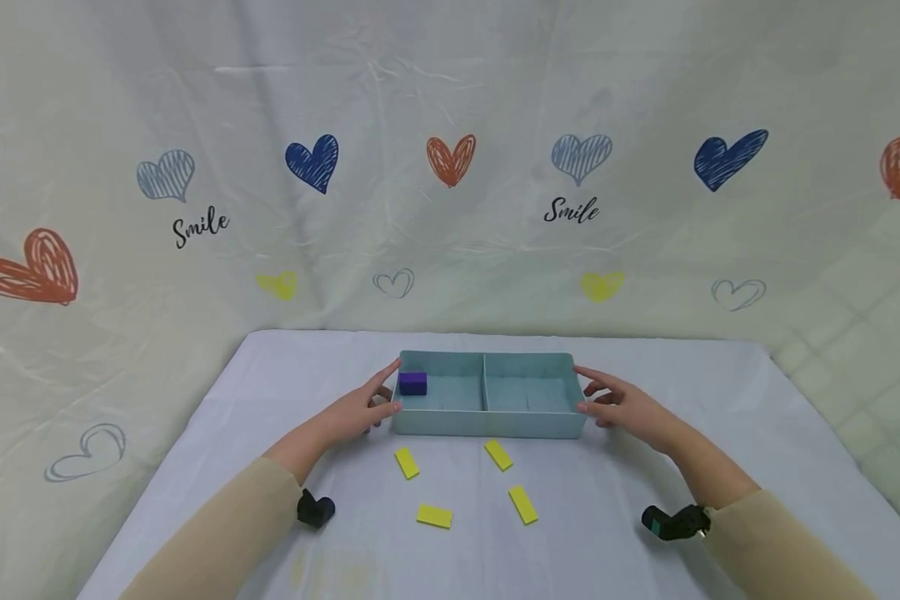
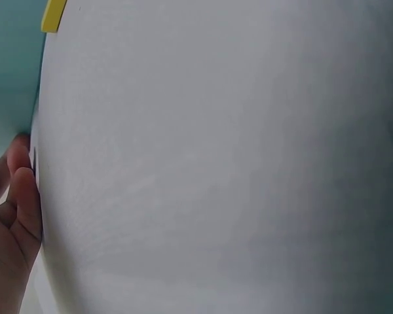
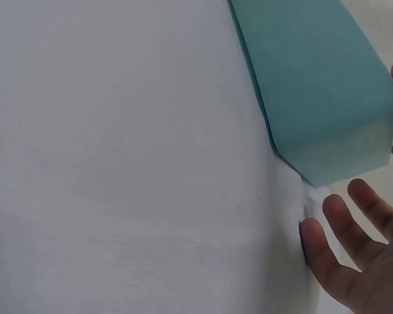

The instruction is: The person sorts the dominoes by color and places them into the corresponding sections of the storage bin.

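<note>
A pale blue-green box (image 1: 487, 424) with a middle divider sits near the back of the table. Inside its left compartment, against the left wall, lies a purple block (image 1: 413, 384). My left hand (image 1: 351, 412) spans the box's left end, index finger stretched to the back corner and thumb at the front corner. At the opposite end, my right hand (image 1: 630, 408) touches the corners likewise with index finger and thumb. In the right wrist view, the other fingers (image 3: 344, 216) are spread apart, off the box. The left wrist view shows only part of the left hand (image 2: 13, 222).
Several yellow blocks (image 1: 434, 517) lie scattered on the white tablecloth (image 1: 585, 533) in front of the box. Behind the table hangs a pale curtain (image 1: 495, 242) printed with hearts. Dark wrist cameras (image 1: 675, 523) stick out from both sleeves just above the cloth.
</note>
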`<state>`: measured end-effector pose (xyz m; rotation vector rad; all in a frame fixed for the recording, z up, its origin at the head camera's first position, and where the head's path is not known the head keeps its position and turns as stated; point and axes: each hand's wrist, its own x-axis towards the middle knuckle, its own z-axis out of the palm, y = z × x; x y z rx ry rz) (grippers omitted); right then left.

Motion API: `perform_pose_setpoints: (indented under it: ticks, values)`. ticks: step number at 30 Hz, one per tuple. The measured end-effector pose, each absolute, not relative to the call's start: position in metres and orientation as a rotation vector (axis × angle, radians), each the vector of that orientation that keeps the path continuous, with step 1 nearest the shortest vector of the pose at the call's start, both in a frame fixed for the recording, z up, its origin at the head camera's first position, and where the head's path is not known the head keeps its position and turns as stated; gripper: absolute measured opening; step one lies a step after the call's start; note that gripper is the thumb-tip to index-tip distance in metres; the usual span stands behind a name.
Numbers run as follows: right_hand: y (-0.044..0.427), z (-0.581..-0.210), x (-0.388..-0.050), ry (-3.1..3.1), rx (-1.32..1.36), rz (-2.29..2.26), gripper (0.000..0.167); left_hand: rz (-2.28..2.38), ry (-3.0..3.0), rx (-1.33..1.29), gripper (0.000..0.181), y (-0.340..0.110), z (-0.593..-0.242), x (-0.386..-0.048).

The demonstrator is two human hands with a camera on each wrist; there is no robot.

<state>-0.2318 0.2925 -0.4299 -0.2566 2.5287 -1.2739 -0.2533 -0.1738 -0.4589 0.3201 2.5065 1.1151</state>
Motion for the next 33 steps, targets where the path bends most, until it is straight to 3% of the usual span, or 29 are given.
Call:
perform_pose_setpoints:
  ticks: [33]
  values:
    - [0.296,-0.436,-0.235,2.508,-0.212,-1.267,0.077,1.056,2.775,0.358,0.067,-0.183,-0.436,-0.232]
